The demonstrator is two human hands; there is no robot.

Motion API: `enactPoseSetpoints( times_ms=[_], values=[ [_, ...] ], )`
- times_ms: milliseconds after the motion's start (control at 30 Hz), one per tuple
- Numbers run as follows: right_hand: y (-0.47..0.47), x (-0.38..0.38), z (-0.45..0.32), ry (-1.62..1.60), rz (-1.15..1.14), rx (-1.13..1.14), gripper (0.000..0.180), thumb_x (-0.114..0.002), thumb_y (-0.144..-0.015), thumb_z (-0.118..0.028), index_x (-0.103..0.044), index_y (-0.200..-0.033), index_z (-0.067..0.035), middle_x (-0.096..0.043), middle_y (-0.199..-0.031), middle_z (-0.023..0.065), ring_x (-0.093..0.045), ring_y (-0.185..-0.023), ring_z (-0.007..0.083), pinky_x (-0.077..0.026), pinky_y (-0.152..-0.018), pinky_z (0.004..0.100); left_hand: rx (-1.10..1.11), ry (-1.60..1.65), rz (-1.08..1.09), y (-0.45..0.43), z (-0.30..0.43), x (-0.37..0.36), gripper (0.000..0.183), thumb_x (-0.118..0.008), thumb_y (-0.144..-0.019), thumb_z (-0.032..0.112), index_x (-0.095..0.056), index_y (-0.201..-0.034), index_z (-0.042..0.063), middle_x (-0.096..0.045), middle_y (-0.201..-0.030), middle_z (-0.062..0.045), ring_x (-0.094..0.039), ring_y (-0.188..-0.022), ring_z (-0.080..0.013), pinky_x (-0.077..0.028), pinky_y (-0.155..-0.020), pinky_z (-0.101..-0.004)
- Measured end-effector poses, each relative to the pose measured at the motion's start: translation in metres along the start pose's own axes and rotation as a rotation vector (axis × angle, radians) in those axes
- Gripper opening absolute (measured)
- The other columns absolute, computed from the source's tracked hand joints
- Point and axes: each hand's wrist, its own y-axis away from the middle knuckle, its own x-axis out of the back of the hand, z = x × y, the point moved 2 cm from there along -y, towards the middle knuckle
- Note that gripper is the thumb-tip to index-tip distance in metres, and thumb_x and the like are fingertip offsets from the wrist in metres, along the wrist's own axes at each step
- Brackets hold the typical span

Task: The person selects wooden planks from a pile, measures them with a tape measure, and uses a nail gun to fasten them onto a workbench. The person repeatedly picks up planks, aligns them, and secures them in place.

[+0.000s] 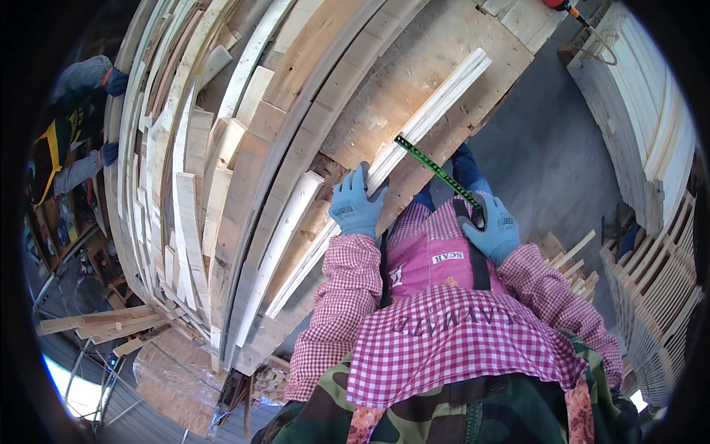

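My left hand (356,204), in a blue work glove, grips a long pale wooden strip (432,119) that lies slantwise on the worn wooden worktable (477,50). In my right hand (492,226), gloved alike, is a dark tape measure; its green blade (435,168) is drawn out and its tip rests on the strip, up and to the right of my left hand. The strip runs on below my left hand towards the table's lower end. Another pale strip (283,250) lies to its left.
Many boards and strips (188,222) fill the left side, beyond a long raised wooden rail (333,94). A co-worker's gloved hands (115,81) rest at the far left edge. Stacked boards (638,111) and slatted wooden pieces (654,277) stand right, offcuts (574,261) nearer.
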Motion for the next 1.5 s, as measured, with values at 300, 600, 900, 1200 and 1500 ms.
enactPoseSetpoints(
  times_ms=[300,600,900,1200,1500],
  values=[
    [-0.012,0.039,-0.018,-0.138,0.178,0.291,0.073,-0.074,-0.075,-0.033,-0.045,-0.135,-0.007,-0.058,-0.12,0.0176,-0.06,-0.103,0.0294,-0.048,-0.089,0.0348,-0.013,-0.012,-0.038,0.004,-0.017,-0.009,0.062,-0.077,-0.066,0.039,-0.059,-0.121,0.018,-0.062,-0.11,-0.006,-0.058,-0.101,-0.0284,-0.048,-0.087,-0.041],
    [-0.115,0.165,-0.05,-0.523,0.415,0.392,0.08,-0.074,-0.073,-0.003,-0.034,-0.143,-0.002,-0.053,-0.121,0.0099,-0.054,-0.103,0.0145,-0.046,-0.091,0.0279,0.007,-0.006,-0.171,-0.006,-0.006,0.005,0.064,-0.074,-0.069,0.043,-0.054,-0.124,0.017,-0.058,-0.113,-0.007,-0.056,-0.101,-0.0272,-0.044,-0.09,-0.0432],
    [-0.419,0.333,-0.134,-0.245,0.286,0.627,0.067,-0.071,-0.082,-0.007,-0.04,-0.142,-0.006,-0.054,-0.101,0.0029,-0.05,-0.086,0.0119,-0.044,-0.077,0.0237,0.205,0.022,-0.364,-0.003,0.001,0.031,0.061,-0.074,-0.07,0.042,-0.056,-0.123,0.019,-0.057,-0.115,-0.005,-0.051,-0.112,-0.0244,-0.032,-0.104,-0.0463],
    [-0.606,0.371,-0.173,0.48,0.526,0.737,0.063,-0.067,-0.085,-0.014,-0.039,-0.142,-0.007,-0.055,-0.114,0.0192,-0.06,-0.097,0.0273,-0.048,-0.084,0.036,0.329,0.05,-0.397,-0.006,0.009,0.032,0.059,-0.077,-0.067,0.037,-0.055,-0.12,0.023,-0.055,-0.113,-0.004,-0.051,-0.112,-0.0231,-0.025,-0.11,-0.0467],
    [-0.282,0.229,-0.201,0.595,-0.112,1.434,0.068,-0.075,-0.069,-0.015,-0.05,-0.131,-0.006,-0.048,-0.134,0.0178,-0.043,-0.126,0.0368,-0.033,-0.104,0.0474,0.238,0.1,-0.585,-0.036,-0.002,0.052,0.05,-0.068,-0.078,0.049,-0.055,-0.115,0.018,-0.058,-0.107,-0.007,-0.054,-0.105,-0.0252,-0.034,-0.095,-0.04]
  ],
)
